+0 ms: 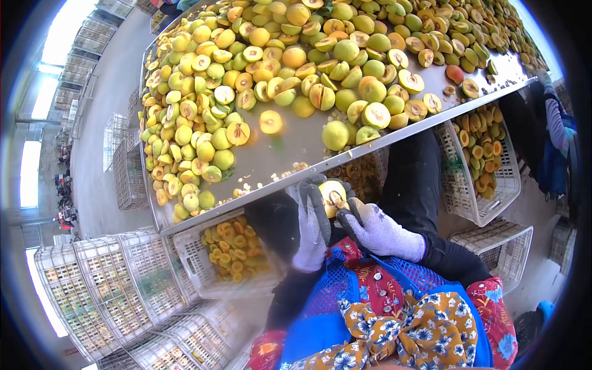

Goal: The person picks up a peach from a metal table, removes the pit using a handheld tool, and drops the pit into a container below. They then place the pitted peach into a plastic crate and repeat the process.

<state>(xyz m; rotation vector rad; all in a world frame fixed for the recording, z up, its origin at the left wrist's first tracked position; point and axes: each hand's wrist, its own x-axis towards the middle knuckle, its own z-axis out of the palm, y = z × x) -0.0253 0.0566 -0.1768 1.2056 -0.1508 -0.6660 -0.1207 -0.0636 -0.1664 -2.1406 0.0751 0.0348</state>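
Note:
In front of my body, just below the table edge, my left hand (313, 216) in a lilac and dark grey glove is closed around a halved stone fruit (333, 196). Its pale cut face, with a brown hollow or stone in the middle, is turned up. My right hand (382, 229), gloved alike, has its fingers bent together at the fruit's lower right side. Whether a small tool sits in those fingers is hidden. Beyond both hands a metal table (246, 163) carries a large heap of yellow-green fruit (296, 80), mostly cut in half.
A raised metal rim (345, 155) runs along the table's near edge, with small pale bits lying beside it. Crates of fruit halves stand at left (191, 246) and right (456, 179) of my legs. Stacked crates (114, 283) fill the lower left. Another person's sleeve (558, 123) shows far right.

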